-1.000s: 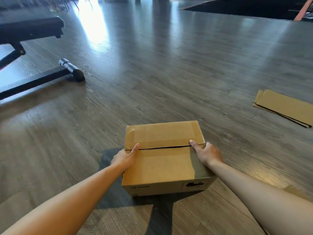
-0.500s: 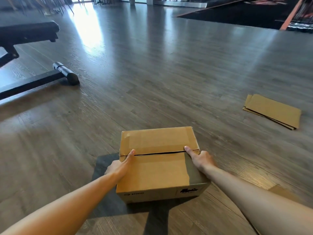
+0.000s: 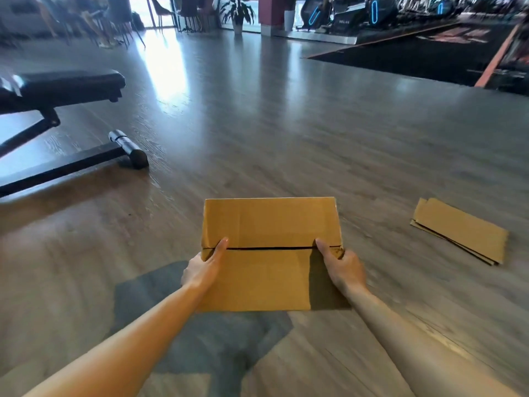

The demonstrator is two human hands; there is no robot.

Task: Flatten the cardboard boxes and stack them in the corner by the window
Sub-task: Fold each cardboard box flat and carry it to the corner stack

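Observation:
A closed brown cardboard box (image 3: 269, 224) is held in front of me above the wooden floor, its top face toward the camera with a dark seam across the middle. My left hand (image 3: 201, 269) grips its left side, thumb at the seam's left end. My right hand (image 3: 342, 267) grips the right side, thumb at the seam's right end. A flattened cardboard box (image 3: 461, 229) lies on the floor to the right, apart from both hands.
A black weight bench (image 3: 63, 87) with a floor bar ending in a capped foot (image 3: 131, 150) stands at the left. A dark mat area (image 3: 415, 57) and exercise machines lie far right. Chairs and a potted plant (image 3: 237, 12) stand at the back by bright windows.
The box has come up off the floor and tilted so its top faces me, both hands still on its sides. The view has lifted, showing the back of the room.

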